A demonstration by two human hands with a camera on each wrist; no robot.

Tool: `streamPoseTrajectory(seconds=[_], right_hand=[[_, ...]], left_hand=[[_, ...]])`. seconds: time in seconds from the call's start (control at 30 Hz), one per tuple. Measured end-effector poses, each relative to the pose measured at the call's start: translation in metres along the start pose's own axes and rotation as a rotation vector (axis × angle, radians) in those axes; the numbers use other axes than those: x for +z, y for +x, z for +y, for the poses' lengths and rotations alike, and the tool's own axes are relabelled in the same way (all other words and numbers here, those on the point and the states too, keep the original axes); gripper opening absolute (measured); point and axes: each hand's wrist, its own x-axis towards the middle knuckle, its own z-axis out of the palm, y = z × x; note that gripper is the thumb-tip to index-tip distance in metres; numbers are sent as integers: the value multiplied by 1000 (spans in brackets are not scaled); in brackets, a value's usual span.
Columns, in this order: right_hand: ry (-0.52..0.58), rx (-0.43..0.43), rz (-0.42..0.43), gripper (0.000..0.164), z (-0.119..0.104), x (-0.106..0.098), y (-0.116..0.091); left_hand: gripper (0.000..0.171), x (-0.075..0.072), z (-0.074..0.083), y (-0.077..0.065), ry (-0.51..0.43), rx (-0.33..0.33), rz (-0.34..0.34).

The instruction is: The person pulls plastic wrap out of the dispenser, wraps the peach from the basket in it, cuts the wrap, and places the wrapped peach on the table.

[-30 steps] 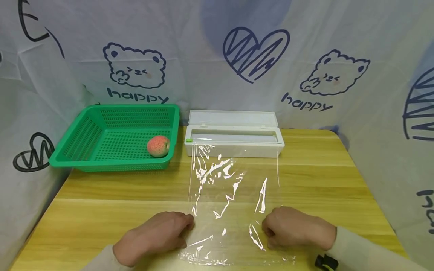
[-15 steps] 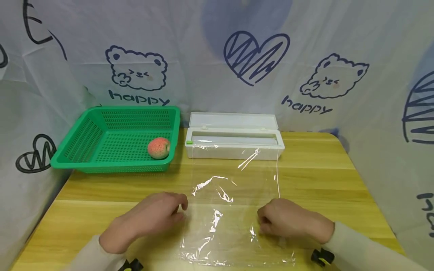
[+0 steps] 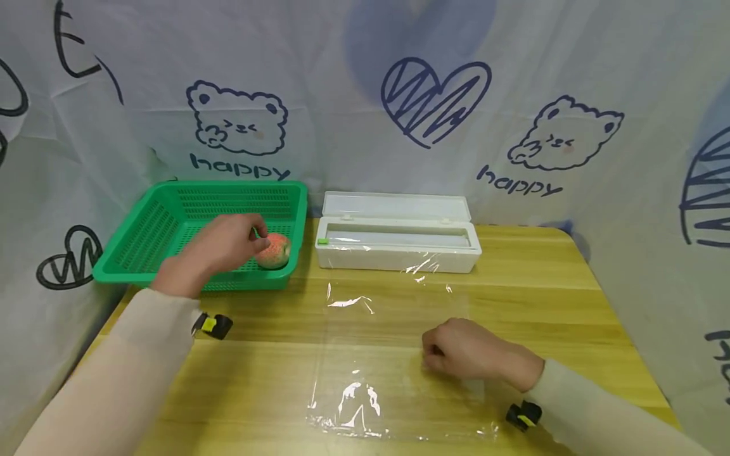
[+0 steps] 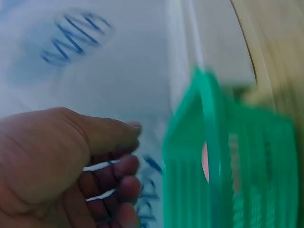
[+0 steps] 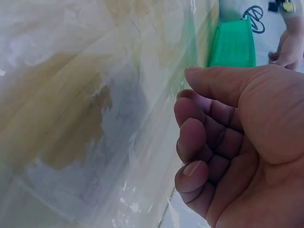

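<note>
My left hand (image 3: 228, 244) hangs over the green basket (image 3: 199, 282), its fingers loosely bent beside a pink peach (image 3: 275, 251). The left wrist view shows nothing between thumb and fingers, and a sliver of the peach (image 4: 205, 161) shows past the basket rim (image 4: 213, 123). A sheet of clear plastic wrap (image 3: 371, 354) runs from the white wrap dispenser (image 3: 399, 256) down the table. Over its right side my right hand (image 3: 470, 349) hovers; the right wrist view has its fingers loosely curled and holding nothing, with the wrap (image 5: 118, 118) beyond them.
The dispenser's lid (image 3: 396, 206) stands raised at the back, and a small green slider (image 3: 323, 241) sits at its left end. A printed cloth (image 3: 342, 126) hangs behind and at both sides of the wooden table (image 3: 547, 291).
My left hand has left the wrap's left edge and moved up and left to the peach in the basket. My right hand has shifted slightly up and left. The wrap lies flatter.
</note>
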Motion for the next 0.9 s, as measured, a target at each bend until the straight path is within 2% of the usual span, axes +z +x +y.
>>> streamPoseTrajectory(seconds=[0.1, 0.2, 0.3, 0.4, 0.7, 0.9], right_hand=[[14, 7, -14, 22, 2, 3, 1], [27, 11, -29, 22, 4, 7, 2], [41, 11, -40, 22, 5, 10, 1], [45, 12, -44, 23, 5, 12, 1], [60, 26, -47, 22, 4, 12, -1], [61, 30, -40, 22, 6, 11, -3]], left_hand=[[35, -2, -17, 24, 32, -61, -91], [46, 1, -28, 41, 40, -90, -176], [55, 4, -31, 48, 21, -116, -270], [63, 8, -31, 53, 7, -129, -327], [75, 22, -28, 64, 3, -199, -379], [69, 28, -30, 68, 28, -229, -403]])
